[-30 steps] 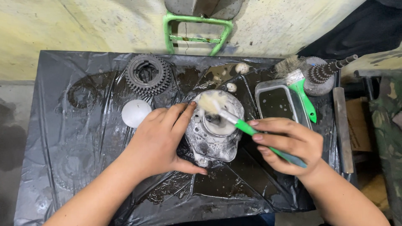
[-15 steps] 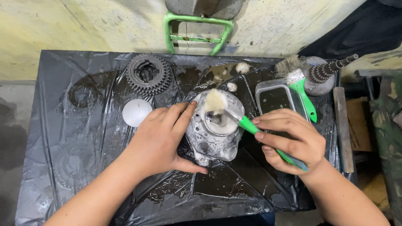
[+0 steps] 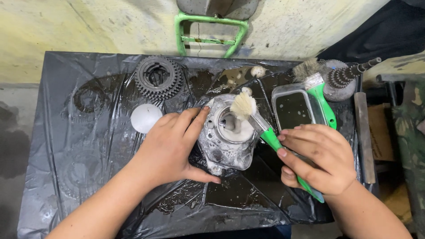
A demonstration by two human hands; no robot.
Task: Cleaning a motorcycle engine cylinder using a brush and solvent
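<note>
- The grey metal housing sits at the middle of the black plastic sheet that covers the table; its round opening faces up at you and its surface looks wet.
- Your left hand braces the housing from its left side; the fingers lie close together along the upper left rim and the thumb is spread apart, hooked under the lower edge.
- Your right hand is clamped on the green-handled brush; the fingers wrap over the handle, and the pale bristles rest at the top rim of the opening.
- Just right of the housing stands a small rectangular tray of dark liquid; a second green brush lies along its right edge, bristles pointing away from you.
- Beyond that brush, at the far right corner, lies a geared shaft; a flat metal bar runs along the right edge.
- To the far left of the housing sits a dark gear cluster; a white round disc lies just beside your left hand.
- A green metal frame stands against the wall behind the table.
</note>
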